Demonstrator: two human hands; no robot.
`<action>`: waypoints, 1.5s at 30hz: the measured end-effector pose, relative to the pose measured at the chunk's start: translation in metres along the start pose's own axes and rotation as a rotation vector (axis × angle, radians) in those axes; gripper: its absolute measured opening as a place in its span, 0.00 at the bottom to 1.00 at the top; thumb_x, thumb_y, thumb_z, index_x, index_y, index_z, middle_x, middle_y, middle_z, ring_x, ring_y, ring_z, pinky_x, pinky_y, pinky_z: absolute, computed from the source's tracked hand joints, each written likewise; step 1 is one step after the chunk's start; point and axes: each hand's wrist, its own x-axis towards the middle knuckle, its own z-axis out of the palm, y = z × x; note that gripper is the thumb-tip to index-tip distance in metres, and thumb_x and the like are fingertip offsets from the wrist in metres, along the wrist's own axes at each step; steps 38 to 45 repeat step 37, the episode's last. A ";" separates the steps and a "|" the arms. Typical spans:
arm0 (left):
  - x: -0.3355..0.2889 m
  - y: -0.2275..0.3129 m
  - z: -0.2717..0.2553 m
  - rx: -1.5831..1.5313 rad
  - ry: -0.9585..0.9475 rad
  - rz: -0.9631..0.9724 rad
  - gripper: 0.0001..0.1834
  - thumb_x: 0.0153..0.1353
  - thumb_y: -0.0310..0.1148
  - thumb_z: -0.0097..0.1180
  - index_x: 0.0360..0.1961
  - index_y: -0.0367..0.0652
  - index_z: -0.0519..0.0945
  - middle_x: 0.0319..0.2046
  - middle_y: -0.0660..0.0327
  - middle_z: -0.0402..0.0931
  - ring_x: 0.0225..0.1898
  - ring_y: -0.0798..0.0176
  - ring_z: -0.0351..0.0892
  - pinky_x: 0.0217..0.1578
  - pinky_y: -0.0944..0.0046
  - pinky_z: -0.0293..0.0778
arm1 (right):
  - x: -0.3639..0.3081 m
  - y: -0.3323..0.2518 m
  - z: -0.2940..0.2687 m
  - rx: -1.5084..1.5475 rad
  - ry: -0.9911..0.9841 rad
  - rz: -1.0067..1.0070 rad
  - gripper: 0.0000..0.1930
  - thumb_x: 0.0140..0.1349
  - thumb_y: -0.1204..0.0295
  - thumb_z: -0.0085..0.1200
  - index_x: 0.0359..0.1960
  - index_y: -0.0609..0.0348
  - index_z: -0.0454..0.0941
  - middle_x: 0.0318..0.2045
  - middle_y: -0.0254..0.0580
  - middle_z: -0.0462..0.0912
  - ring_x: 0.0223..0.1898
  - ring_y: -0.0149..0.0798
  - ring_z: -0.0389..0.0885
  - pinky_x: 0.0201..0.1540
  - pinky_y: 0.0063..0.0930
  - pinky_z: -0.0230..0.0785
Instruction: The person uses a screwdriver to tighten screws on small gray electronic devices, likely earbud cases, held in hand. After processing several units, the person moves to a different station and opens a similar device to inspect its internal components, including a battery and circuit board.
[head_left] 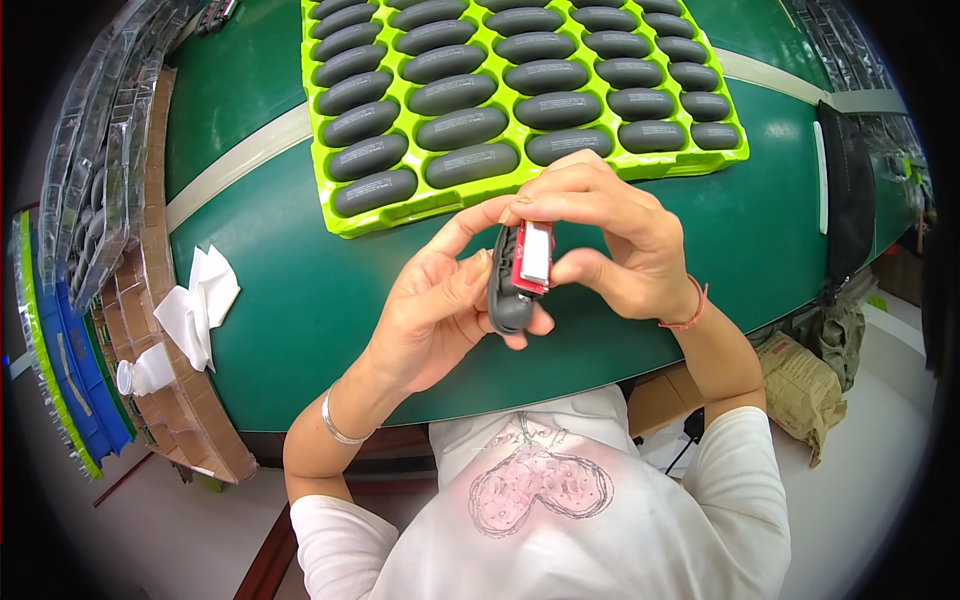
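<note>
My left hand (425,310), a silver bangle on its wrist, grips a dark grey rounded shell (510,314) between thumb and fingers. The shell is tilted so its hollow side faces right. A red circuit board (518,270) with a silver-white block (537,250) on it sits at that hollow side, partly in the shell as far as I can see. My right hand (628,240) pinches the board and block, index finger at the top end and thumb by the lower right edge. Both hands are above the near part of the green table (290,350).
A lime-green tray (440,207) with rows of dark oval casings (470,165) lies just beyond my hands. Crumpled white tissue (205,300) and a small white bottle (148,370) are at left, by a cardboard divider box (205,420). A brown sack (800,385) stands low at right.
</note>
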 end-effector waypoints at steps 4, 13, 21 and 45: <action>0.003 -0.001 0.004 0.087 0.050 -0.063 0.31 0.67 0.51 0.37 0.59 0.34 0.58 0.39 0.44 0.74 0.23 0.60 0.80 0.24 0.67 0.78 | -0.004 0.004 0.000 0.055 0.012 0.066 0.13 0.50 0.74 0.62 0.40 0.57 0.82 0.36 0.38 0.79 0.37 0.37 0.73 0.45 0.29 0.65; 0.002 -0.008 -0.006 0.145 -0.101 0.000 0.39 0.65 0.62 0.24 0.56 0.34 0.59 0.41 0.40 0.74 0.32 0.56 0.81 0.35 0.61 0.79 | -0.007 0.004 0.008 0.147 0.103 0.189 0.08 0.51 0.76 0.62 0.34 0.61 0.80 0.28 0.36 0.78 0.25 0.28 0.69 0.31 0.19 0.63; 0.000 -0.009 0.002 0.371 0.013 0.167 0.42 0.60 0.64 0.40 0.56 0.32 0.58 0.40 0.37 0.75 0.30 0.57 0.83 0.30 0.64 0.81 | -0.008 0.008 0.011 0.389 0.164 0.233 0.09 0.56 0.76 0.59 0.38 0.63 0.79 0.32 0.35 0.78 0.31 0.27 0.73 0.36 0.19 0.68; -0.001 -0.005 0.001 0.270 0.103 0.032 0.27 0.69 0.48 0.34 0.48 0.29 0.66 0.28 0.43 0.78 0.21 0.57 0.80 0.24 0.64 0.79 | -0.013 -0.002 0.010 0.479 0.068 0.358 0.15 0.59 0.76 0.57 0.48 0.62 0.76 0.27 0.30 0.76 0.30 0.22 0.75 0.37 0.16 0.70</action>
